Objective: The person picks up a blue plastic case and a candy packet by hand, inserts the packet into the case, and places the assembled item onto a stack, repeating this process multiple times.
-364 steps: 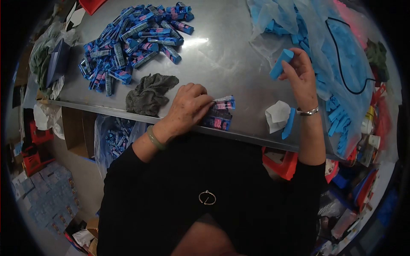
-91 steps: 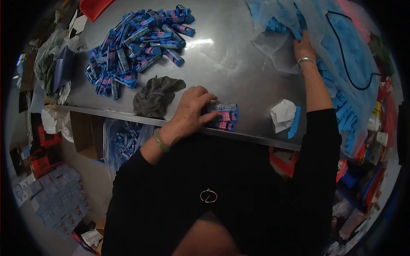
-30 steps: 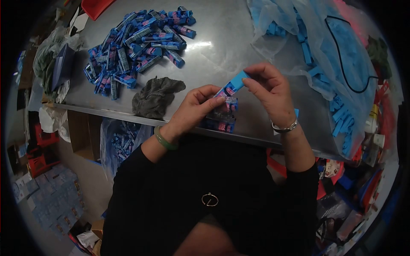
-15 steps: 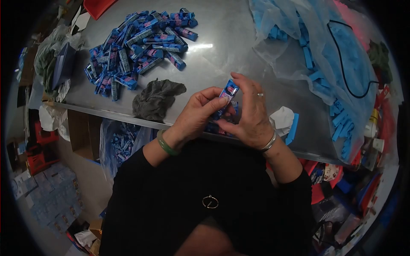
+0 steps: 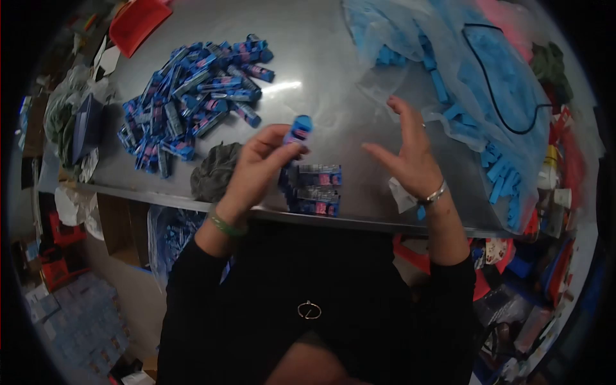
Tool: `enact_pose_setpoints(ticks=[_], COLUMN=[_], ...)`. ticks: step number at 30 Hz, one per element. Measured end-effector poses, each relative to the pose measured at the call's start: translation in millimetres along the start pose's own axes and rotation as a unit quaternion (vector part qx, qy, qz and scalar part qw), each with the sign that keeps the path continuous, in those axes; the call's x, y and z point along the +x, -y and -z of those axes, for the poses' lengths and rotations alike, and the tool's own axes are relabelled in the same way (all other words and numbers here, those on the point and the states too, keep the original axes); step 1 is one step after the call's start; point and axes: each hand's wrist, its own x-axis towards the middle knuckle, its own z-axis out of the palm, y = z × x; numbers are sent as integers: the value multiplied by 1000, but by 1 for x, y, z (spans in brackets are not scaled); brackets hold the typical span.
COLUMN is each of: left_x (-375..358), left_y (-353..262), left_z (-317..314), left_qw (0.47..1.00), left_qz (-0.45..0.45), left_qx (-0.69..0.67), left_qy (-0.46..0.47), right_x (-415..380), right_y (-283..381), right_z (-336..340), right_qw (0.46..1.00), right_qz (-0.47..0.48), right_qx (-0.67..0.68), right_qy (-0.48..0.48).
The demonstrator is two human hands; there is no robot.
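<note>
Between the thumb and fingers of my left hand (image 5: pixel 256 163) is a small blue packet (image 5: pixel 299 128) with a pink label, its top end pointing away from me. My right hand (image 5: pixel 416 160) is off to the right, fingers and thumb spread, holding nothing. Just below my left hand, several similar packets (image 5: pixel 319 174) lie in a short column near the table's front edge. A large loose pile of blue packets (image 5: pixel 199 90) is farther back on the left. Close to my left wrist sits a crumpled dark grey cloth (image 5: pixel 215 172).
The metal table (image 5: pixel 321 58) bears a clear plastic bag (image 5: pixel 500 83) with light blue pieces spilling out on the right. White tissue (image 5: pixel 402 196) lies under my right hand. A red dustpan-like tray (image 5: pixel 138 25) is at the back left. Below the edge hangs a bag (image 5: pixel 173 237) of packets.
My hands have drawn apart. The right one has let go of the packet and moved right; the left one has carried it left. The column of packets beneath has come into view.
</note>
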Motion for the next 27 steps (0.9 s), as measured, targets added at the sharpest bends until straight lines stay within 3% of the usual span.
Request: enact_pose_setpoints(ticks=[1, 2, 4, 6, 7, 9, 10, 11, 13, 15, 17, 23, 27], left_x=[6, 12, 29, 33, 31, 23, 23, 23, 19, 14, 7, -1, 4], left_y=[-13, -27, -45, -77, -89, -105, -103, -99, -82, -43, -11, 33, 46], left_z=[10, 26, 98, 145, 157, 168, 159, 141, 94, 63, 31, -11, -2], left_qw=[996, 983, 899, 795, 793, 498, 453, 451, 518, 713, 785, 802, 805], left_qz=[-36, -74, -202, -225, -230, -237, -272, -272, -345, -290, -242, -184, -136], left_qx=[60, 119, 348, 487, 488, 775, 788, 789, 745, 624, 569, 565, 566], left_qy=[-56, -115, -174, -283, -282, -308, -316, -318, -239, -137, -20, 70, 113], right_x=[1, 0, 2, 10, 15, 24, 32, 38, 53, 68, 79, 76, 65], right_y=[-19, -45, -99, -138, -154, -158, -150, -145, -149, -155, -162, -163, -145], right_z=[9, 17, 28, 36, 38, 39, 38, 37, 30, 27, 27, 19, 27], right_qw=[997, 993, 980, 972, 966, 959, 943, 924, 912, 898, 870, 827, 878], right_qz=[-59, -58, -58, -59, -62, -63, -93, -122, -150, -176, -273, -228, -233], right_qx=[-47, -97, -178, -211, -236, -258, -305, -352, -375, -399, -409, -513, -416], right_qy=[-3, -24, -61, -83, -90, -101, -95, -87, -75, -61, 9, -32, -39])
